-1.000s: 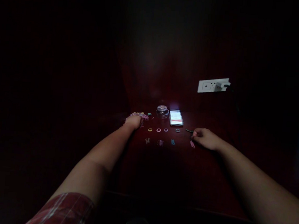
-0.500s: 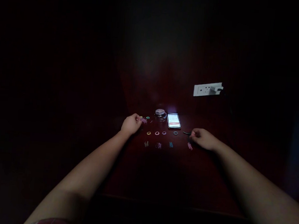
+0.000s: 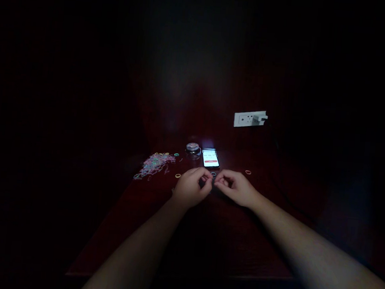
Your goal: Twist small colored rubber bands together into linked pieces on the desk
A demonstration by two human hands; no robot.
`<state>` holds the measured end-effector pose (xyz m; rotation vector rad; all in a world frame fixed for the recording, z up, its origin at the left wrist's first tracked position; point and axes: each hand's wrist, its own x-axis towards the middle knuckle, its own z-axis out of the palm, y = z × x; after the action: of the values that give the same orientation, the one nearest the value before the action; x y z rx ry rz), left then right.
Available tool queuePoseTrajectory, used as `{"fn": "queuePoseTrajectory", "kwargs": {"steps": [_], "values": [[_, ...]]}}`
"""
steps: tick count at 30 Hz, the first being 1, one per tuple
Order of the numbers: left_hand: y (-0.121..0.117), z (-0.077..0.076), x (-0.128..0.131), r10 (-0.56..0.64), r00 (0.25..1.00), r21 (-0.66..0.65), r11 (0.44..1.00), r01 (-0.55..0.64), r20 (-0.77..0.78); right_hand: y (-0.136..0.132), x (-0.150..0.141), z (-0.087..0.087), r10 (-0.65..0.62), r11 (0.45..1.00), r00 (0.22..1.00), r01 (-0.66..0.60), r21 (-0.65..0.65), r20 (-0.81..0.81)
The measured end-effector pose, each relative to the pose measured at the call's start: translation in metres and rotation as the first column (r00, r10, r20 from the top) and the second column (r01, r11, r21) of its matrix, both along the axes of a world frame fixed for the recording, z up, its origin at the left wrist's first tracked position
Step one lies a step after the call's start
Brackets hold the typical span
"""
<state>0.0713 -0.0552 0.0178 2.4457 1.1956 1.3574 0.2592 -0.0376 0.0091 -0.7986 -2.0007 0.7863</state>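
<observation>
My left hand (image 3: 193, 187) and my right hand (image 3: 236, 187) are close together over the middle of the table, both with thumb and fingers pinched. Whatever is between the fingertips is too small and dim to make out. Just behind the fingertips lies a bluish ring-shaped band (image 3: 213, 174). Beside my left hand is a yellow band (image 3: 178, 176), and a pink band (image 3: 248, 172) rests beyond my right hand. To the left spreads a pile of small coloured bands (image 3: 155, 164). My hands hide part of the tabletop.
Behind my hands lies a lit phone (image 3: 210, 158), with a round clear container (image 3: 193, 151) left of it. A green band (image 3: 176, 155) is near the pile. On the back wall is a socket panel (image 3: 245, 119) with a plug in it. The surroundings are very dark.
Both hands have come inward from the sides and now nearly meet. The pile at left, mostly covered by my left hand before, is now visible. The view has shifted slightly right.
</observation>
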Motion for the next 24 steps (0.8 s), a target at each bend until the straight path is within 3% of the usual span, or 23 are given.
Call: {"fn": "queuePoseTrajectory", "kwargs": {"steps": [14,24], "values": [[0.000,-0.001,-0.001,-0.071,0.997,-0.026,0.997,0.072,0.009,-0.001,0.006,0.005,-0.046,0.994,0.996,0.039,0.102,0.071],[0.008,0.000,-0.011,-0.092,0.988,-0.090,0.993,0.082,-0.122,0.003,0.006,0.000,-0.001,0.995,0.995,-0.010,0.099,0.102]]}}
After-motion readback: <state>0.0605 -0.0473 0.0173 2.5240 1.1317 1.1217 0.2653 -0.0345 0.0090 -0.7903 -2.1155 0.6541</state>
